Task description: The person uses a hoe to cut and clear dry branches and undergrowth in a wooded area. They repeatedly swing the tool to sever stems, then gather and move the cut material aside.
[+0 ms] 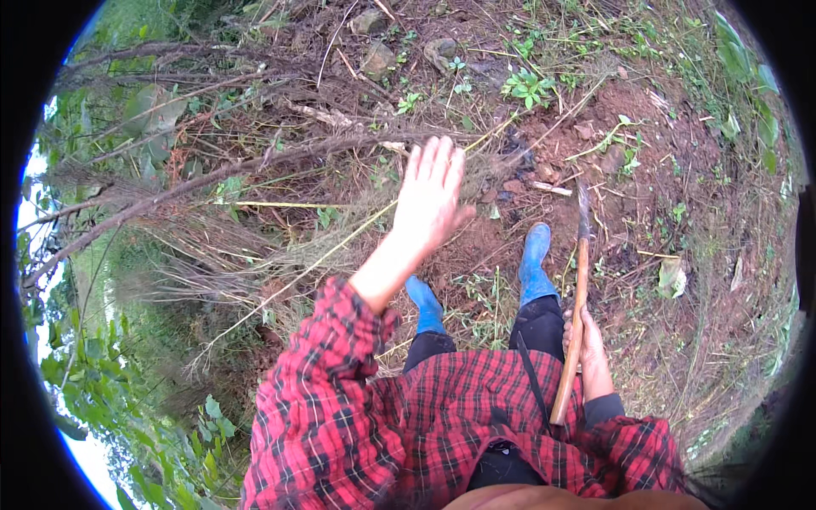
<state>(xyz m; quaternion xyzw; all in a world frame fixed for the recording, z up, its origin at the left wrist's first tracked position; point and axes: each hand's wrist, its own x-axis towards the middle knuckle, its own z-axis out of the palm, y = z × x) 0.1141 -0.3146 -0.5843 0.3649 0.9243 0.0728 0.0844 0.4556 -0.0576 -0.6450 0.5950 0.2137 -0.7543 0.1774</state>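
My left hand [428, 199] reaches forward over the brush, its fingers extended and nothing in its grasp. A thin yellow stem [331, 248] runs behind it, and whether the two touch cannot be seen. Just beyond the fingers lies a long brown branch [210, 182], leading off to the left. My right hand [591, 344] grips the wooden handle [579, 299] of a hand tool beside my right leg. The tool's narrow dark metal end [583, 207] points forward over the soil; its exact kind is unclear.
Blue rubber boots [535, 261] stand on reddish soil [593, 121] strewn with cut stems. Dry brush [210, 255] crowds the left side, with leafy plants [159, 465] below it. Stones [377, 60] sit at the far edge. A dark strap [532, 376] hangs at my waist.
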